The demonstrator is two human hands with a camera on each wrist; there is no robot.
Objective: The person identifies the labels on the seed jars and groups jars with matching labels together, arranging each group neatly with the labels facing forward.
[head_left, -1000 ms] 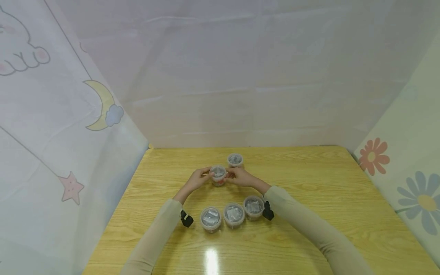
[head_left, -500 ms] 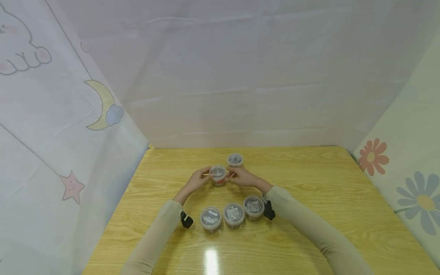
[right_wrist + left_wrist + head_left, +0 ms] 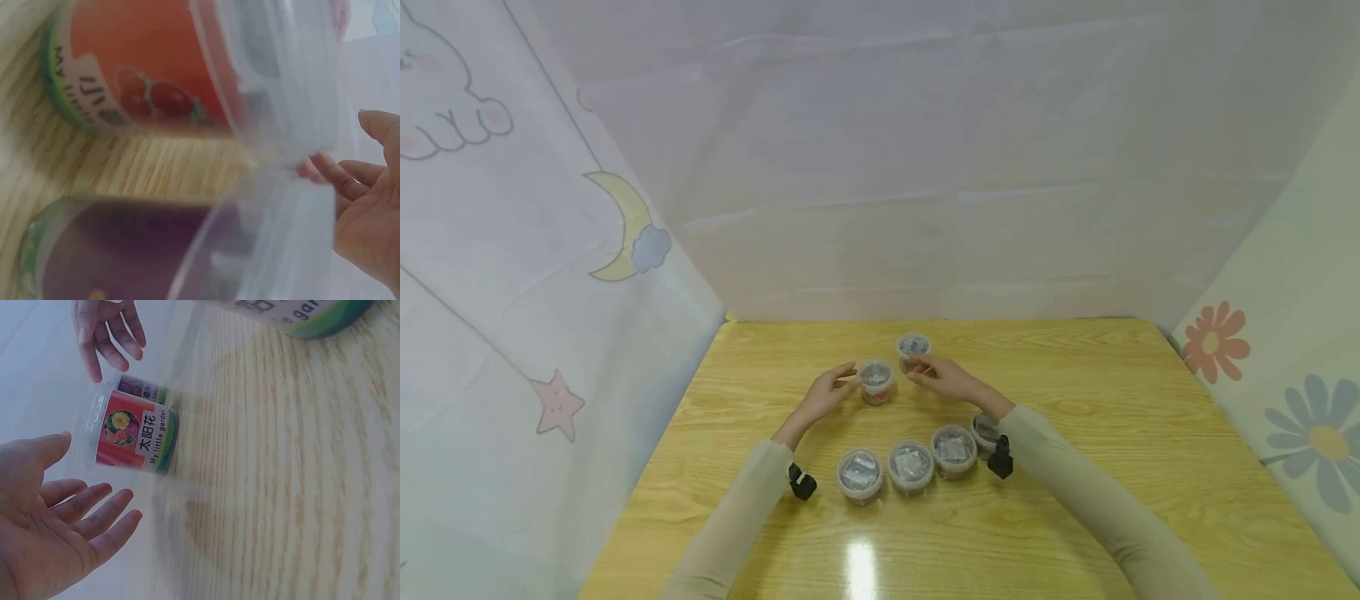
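My left hand (image 3: 827, 393) is beside the left of a small clear-lidded plastic tub (image 3: 876, 383), thumb and fingers spread and apart from it. In the left wrist view this tub's red label (image 3: 128, 434) shows flowers and "My little garden". My right hand (image 3: 951, 381) has loosely bent fingers that overlap the lower edge of a second tub (image 3: 913, 343), farther back. Nothing is held in either hand. The left wrist view shows the right hand (image 3: 112, 334) with its fingers apart, above the two tubs.
Nearer the body stands a row of similar tubs, including the leftmost tub (image 3: 860, 475), a middle tub (image 3: 911, 467) and one partly behind the right wrist (image 3: 985, 429). Up close, the right wrist view shows an orange tomato label (image 3: 144, 62) and a purple tub (image 3: 125, 250).
My right hand has left the red-labelled tub and moved right and back toward the far tub. The left hand has drawn slightly left. Another front tub now shows beside the right wrist.
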